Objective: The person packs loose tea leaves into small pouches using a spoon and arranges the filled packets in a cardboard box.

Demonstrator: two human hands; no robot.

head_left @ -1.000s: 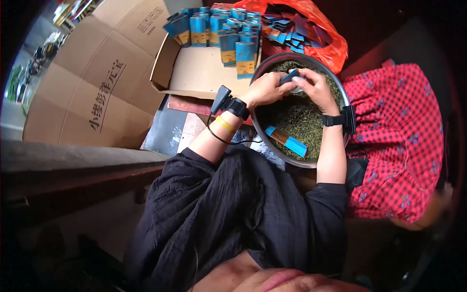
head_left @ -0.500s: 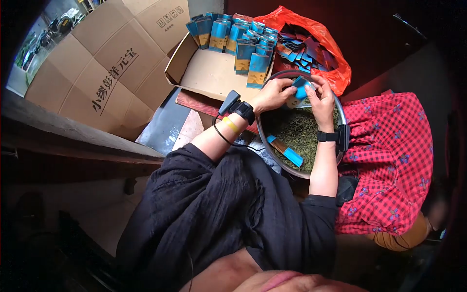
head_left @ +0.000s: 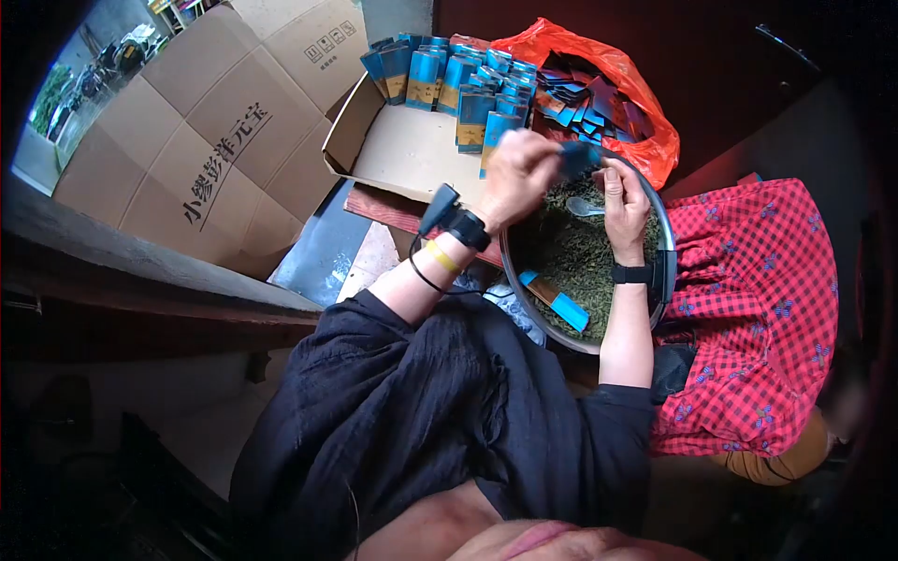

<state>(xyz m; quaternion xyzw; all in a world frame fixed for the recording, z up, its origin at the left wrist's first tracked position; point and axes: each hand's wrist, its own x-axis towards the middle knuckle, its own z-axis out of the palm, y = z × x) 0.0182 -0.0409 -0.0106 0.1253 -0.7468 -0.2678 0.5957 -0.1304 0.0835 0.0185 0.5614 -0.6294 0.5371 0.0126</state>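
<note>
A small blue packet (head_left: 579, 161), smeared by motion, is between my two hands above the rim of a round metal basin (head_left: 667, 220). My left hand (head_left: 516, 178) is closed, blurred, with its fingertips at the packet's left side. On the packet's right end my right hand (head_left: 627, 201) pinches with thumb and fingers. Dark green dried leaves (head_left: 585, 257) fill the basin below. A clear plastic scoop (head_left: 586, 207) lies on the leaves beside my right hand. Nearer to me, a blue and brown packet (head_left: 555, 300) rests on the leaves by the rim.
Several blue and gold packets (head_left: 423, 77) stand in a shallow cardboard box (head_left: 388, 154) behind my left hand. A red plastic bag (head_left: 663, 154) of dark blue packets sits behind the basin. Red checked cloth (head_left: 748, 299) lies at right; a large cardboard sheet (head_left: 168, 140) leans at left.
My left hand has lifted and turned, and the packet has risen towards the basin's far rim. The clear scoop, earlier mostly covered by the hands, now shows on the leaves.
</note>
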